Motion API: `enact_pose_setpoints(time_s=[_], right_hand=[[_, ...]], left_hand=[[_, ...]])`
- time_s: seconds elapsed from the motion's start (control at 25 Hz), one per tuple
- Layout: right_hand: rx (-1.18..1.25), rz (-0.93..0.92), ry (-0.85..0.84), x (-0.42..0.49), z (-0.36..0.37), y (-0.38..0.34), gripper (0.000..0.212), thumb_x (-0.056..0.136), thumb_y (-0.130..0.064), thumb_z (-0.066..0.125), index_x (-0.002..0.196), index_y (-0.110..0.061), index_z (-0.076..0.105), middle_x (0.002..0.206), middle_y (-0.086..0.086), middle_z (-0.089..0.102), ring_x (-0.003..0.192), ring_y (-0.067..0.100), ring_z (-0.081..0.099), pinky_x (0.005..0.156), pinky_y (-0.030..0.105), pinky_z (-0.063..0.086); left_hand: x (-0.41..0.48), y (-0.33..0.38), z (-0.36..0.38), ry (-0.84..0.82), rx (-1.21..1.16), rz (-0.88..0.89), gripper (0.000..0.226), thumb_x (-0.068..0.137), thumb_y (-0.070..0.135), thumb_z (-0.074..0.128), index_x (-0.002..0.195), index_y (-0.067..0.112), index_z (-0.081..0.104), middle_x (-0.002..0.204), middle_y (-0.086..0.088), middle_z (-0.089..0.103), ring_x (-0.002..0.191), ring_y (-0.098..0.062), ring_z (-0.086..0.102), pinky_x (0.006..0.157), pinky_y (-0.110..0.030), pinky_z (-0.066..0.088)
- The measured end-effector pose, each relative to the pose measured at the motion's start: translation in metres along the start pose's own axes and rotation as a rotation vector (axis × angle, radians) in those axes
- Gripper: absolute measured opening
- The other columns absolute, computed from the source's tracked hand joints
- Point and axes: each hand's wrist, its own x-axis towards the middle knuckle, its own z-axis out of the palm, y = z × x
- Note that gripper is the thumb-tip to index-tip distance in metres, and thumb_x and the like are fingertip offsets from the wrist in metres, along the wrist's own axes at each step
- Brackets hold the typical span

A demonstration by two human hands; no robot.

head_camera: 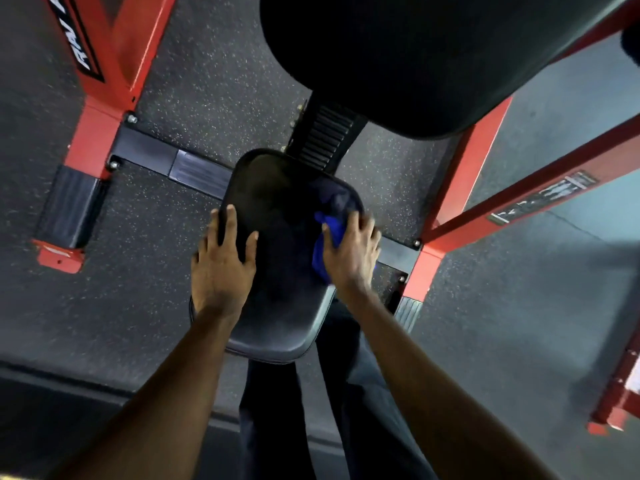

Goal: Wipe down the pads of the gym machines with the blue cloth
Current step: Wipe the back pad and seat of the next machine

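A black seat pad (273, 216) of a red gym machine lies in the middle of the view. My left hand (221, 261) rests flat on the pad's left edge with fingers spread. My right hand (353, 251) presses the bunched blue cloth (329, 237) against the pad's right side; the hand is blurred and part of the cloth is hidden under the palm. A larger black back pad (415, 57) rises above the seat at the top.
Red steel frame tubes stand at the left (114, 57) and slant across the right (491, 216). A black ribbed seat post (325, 140) joins the two pads. Speckled dark rubber floor (138, 292) surrounds the machine. My dark trousers (346, 393) show below the seat.
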Motion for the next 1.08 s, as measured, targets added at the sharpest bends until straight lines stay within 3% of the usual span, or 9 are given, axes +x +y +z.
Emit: enact_pose_setpoints(time_s=[0.16,0.28,0.4,0.52,0.6,0.72,0.84,1.0,1.08], right_hand=[[0.02,-0.18,-0.001,-0.017,0.002,0.011,0.059,0.092,-0.053,0.056,0.141,-0.021,0.046,0.132,0.01,0.048,0.113,0.035,0.046,0.092,0.05,0.045],[0.093,-0.01,-0.004,0.015,0.004,0.011,0.059,0.092,-0.05,0.058,0.141,-0.018,0.046,0.135,0.013,0.047,0.115,0.038,0.047,0.096,0.051,0.045],[0.316,0.134,-0.023,-0.032,0.005,0.013,0.062,0.094,-0.046,0.058,0.146,-0.019,0.039,0.142,0.012,0.044,0.122,0.039,0.048,0.102,0.049,0.042],[0.162,-0.115,-0.024,-0.082,0.006,0.021,0.064,0.089,-0.046,0.06,0.146,-0.021,0.042,0.144,0.006,0.044,0.116,0.035,0.048,0.096,0.049,0.045],[0.129,-0.181,-0.018,-0.054,0.007,0.027,0.062,0.087,-0.045,0.061,0.141,-0.02,0.046,0.139,0.008,0.047,0.111,0.036,0.048,0.092,0.05,0.047],[0.287,0.035,-0.003,-0.01,0.01,0.025,0.057,0.092,-0.045,0.061,0.137,-0.015,0.046,0.135,0.013,0.048,0.114,0.039,0.049,0.094,0.05,0.046],[0.357,0.223,-0.009,-0.048,0.011,0.022,0.06,0.095,-0.047,0.057,0.142,-0.013,0.043,0.136,0.014,0.048,0.118,0.038,0.049,0.101,0.049,0.041],[0.078,-0.25,-0.016,-0.079,0.008,0.017,0.066,0.084,-0.04,0.065,0.144,-0.017,0.047,0.141,0.004,0.049,0.116,0.032,0.048,0.094,0.049,0.047],[0.008,-0.285,0.0,-0.029,0.007,0.006,0.065,0.083,-0.044,0.066,0.141,-0.018,0.049,0.143,0.002,0.049,0.119,0.032,0.046,0.094,0.05,0.046]], left_hand=[[-0.002,-0.001,0.004,0.027,0.028,0.055,0.059,0.106,0.048,0.036,0.158,0.023,0.026,0.164,-0.011,0.026,0.148,-0.034,0.03,0.113,-0.055,0.036],[0.001,-0.003,0.007,0.044,0.039,0.067,0.057,0.107,0.046,0.035,0.158,0.022,0.027,0.163,-0.012,0.028,0.148,-0.035,0.029,0.112,-0.055,0.037],[-0.002,-0.001,0.007,0.049,0.055,0.064,0.057,0.107,0.047,0.034,0.158,0.021,0.028,0.162,-0.012,0.029,0.148,-0.034,0.03,0.11,-0.055,0.04],[0.0,-0.001,0.006,0.047,0.04,0.066,0.058,0.106,0.048,0.033,0.157,0.02,0.03,0.161,-0.012,0.032,0.147,-0.033,0.032,0.109,-0.055,0.042],[-0.001,-0.002,0.008,0.053,0.033,0.063,0.058,0.106,0.049,0.034,0.157,0.022,0.03,0.161,-0.011,0.033,0.146,-0.033,0.034,0.11,-0.054,0.042],[0.001,-0.003,0.009,0.061,0.028,0.051,0.057,0.106,0.05,0.035,0.157,0.025,0.03,0.161,-0.009,0.033,0.145,-0.032,0.036,0.11,-0.054,0.042],[0.0,-0.001,0.007,0.059,0.014,0.045,0.057,0.106,0.051,0.036,0.157,0.026,0.03,0.161,-0.01,0.032,0.144,-0.033,0.037,0.109,-0.054,0.042],[-0.001,0.0,0.006,0.077,-0.034,-0.015,0.063,0.104,0.051,0.04,0.157,0.019,0.028,0.159,-0.016,0.034,0.142,-0.036,0.04,0.109,-0.051,0.043],[-0.001,0.002,0.004,0.1,-0.097,-0.05,0.062,0.104,0.047,0.043,0.155,0.014,0.031,0.153,-0.018,0.042,0.138,-0.037,0.044,0.108,-0.051,0.043]])
